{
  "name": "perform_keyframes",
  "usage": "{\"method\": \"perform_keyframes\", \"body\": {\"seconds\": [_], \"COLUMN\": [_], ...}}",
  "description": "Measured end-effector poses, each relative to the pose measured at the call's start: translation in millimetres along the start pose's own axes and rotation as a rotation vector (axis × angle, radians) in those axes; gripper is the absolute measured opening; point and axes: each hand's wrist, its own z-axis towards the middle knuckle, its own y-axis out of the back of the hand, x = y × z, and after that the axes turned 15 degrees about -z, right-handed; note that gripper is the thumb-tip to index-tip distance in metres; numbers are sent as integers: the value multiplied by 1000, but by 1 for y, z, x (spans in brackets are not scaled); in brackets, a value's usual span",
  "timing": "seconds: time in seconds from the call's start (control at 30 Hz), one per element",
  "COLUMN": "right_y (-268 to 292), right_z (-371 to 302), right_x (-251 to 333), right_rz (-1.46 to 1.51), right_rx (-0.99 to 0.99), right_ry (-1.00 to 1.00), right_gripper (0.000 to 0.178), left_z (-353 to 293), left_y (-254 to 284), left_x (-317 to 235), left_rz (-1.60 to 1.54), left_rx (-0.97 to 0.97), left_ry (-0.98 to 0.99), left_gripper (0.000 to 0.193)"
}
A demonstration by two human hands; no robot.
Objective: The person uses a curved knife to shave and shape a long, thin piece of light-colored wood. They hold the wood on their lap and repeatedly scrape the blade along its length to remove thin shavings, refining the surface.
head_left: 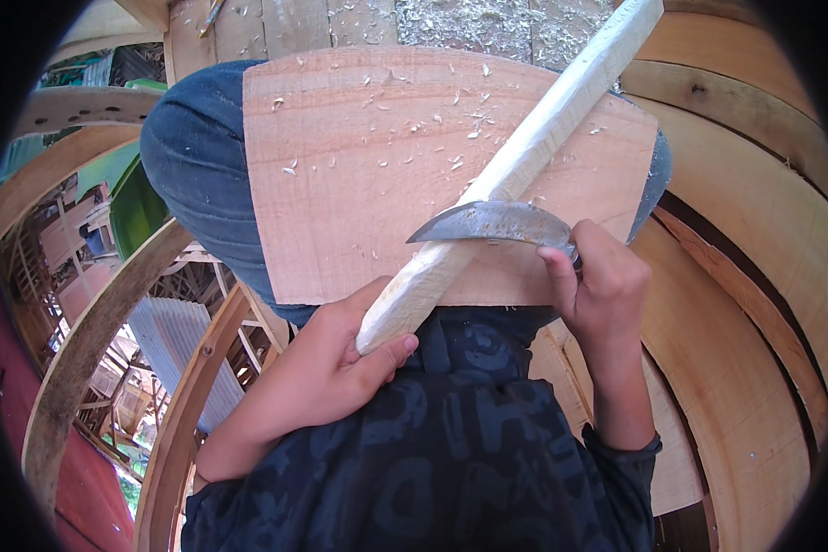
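Note:
A long, pale, squared wooden stick (534, 129) slants from near my lap up to the far right. Around its near end my left hand (345, 354) is closed, thumb on top. A curved knife (492, 222) with a stained, sickle-like metal blade lies across the stick, its tip pointing left. My right hand (603, 276) grips this knife at its right end; most of the handle is hidden in the fist. Under both, a flat wooden board (340, 184) rests across my thighs, scattered with small pale shavings.
Shavings (460, 28) are heaped on the plank floor (294, 26) beyond the board. Curved wooden planks (708, 368) rise close on my right. To the left, wooden rails (110, 340) border a drop, with a corrugated metal sheet (179, 350) and a green object (133, 207) beyond them.

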Motion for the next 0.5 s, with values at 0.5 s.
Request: {"method": "perform_keyframes", "body": {"seconds": [0.5], "right_y": [20], "right_z": [9], "right_x": [-35], "right_rz": [15], "right_rx": [-7], "right_ry": [-361], "right_gripper": [40], "left_z": [-14], "left_y": [14], "left_x": [10], "left_rz": [-42], "left_rx": [24], "left_ry": [24], "left_gripper": [32]}}
